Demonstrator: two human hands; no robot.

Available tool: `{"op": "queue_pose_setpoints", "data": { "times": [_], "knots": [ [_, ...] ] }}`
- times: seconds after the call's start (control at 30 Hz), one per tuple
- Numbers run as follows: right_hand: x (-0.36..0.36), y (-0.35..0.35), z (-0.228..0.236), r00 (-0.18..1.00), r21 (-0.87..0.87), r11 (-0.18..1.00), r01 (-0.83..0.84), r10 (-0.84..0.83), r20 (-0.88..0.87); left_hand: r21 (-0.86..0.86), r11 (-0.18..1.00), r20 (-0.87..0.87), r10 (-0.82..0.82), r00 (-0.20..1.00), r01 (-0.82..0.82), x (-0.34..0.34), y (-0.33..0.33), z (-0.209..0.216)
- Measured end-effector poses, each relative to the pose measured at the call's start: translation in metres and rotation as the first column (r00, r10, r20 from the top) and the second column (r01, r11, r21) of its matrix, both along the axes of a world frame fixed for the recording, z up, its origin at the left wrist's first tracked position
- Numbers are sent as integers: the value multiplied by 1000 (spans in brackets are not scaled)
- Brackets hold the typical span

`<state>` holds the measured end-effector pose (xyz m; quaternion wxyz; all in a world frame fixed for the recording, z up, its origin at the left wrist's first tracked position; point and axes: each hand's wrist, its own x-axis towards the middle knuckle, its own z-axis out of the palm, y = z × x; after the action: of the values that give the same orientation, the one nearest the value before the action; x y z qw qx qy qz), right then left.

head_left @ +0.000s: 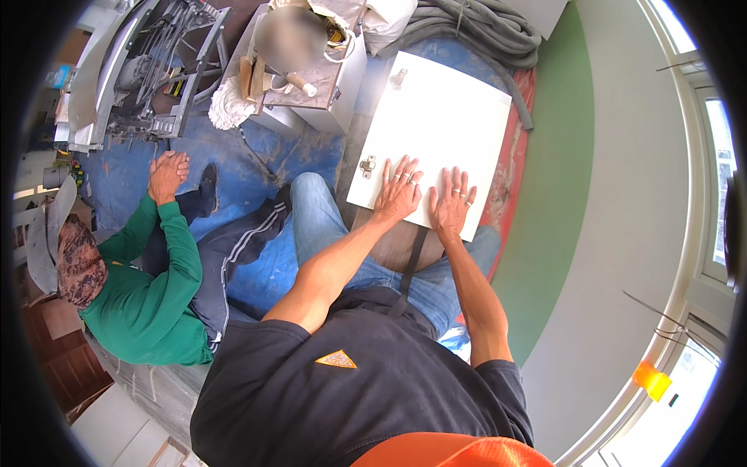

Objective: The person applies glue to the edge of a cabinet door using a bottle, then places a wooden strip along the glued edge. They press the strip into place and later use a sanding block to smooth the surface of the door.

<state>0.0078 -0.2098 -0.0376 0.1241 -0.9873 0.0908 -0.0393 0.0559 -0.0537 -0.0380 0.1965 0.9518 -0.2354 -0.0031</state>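
A white cabinet door (442, 117) lies flat in front of me, over my knees. Two metal hinges are fixed along its left edge: one hinge (367, 166) close to my left hand, the other hinge (398, 79) near the far corner. My left hand (398, 191) rests palm down on the near part of the door, fingers spread. Beside it, my right hand (451, 201) also lies flat on the panel near its front edge, fingers apart. Rings show on both hands. Neither hand holds anything.
At my left a person in a green top (148, 288) sits with clasped hands. A metal stepladder (183, 86) stands far left. Tools and a pale rag lie around a cabinet box (338, 86). Coiled grey hose (475, 31) is behind the door; a green-and-white wall (556, 179) is on the right.
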Motion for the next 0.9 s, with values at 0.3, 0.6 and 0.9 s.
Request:
{"op": "queue_pose_setpoints", "data": {
  "times": [0.3, 0.6, 0.9],
  "knots": [
    [-3, 1, -5, 999, 1, 1000, -12, 12, 51, -61, 998, 41, 2, 999, 0, -3, 1, -4],
    [-4, -4, -17, 994, -49, 999, -13, 18, 109, -108, 993, 57, -36, 998, 42, 1, 6, -18],
    [-46, 2, 13, 964, 376, 894, -244, 181, 196, -268, 940, -148, -255, 956, 210, 15, 54, -7]
  ]
}}
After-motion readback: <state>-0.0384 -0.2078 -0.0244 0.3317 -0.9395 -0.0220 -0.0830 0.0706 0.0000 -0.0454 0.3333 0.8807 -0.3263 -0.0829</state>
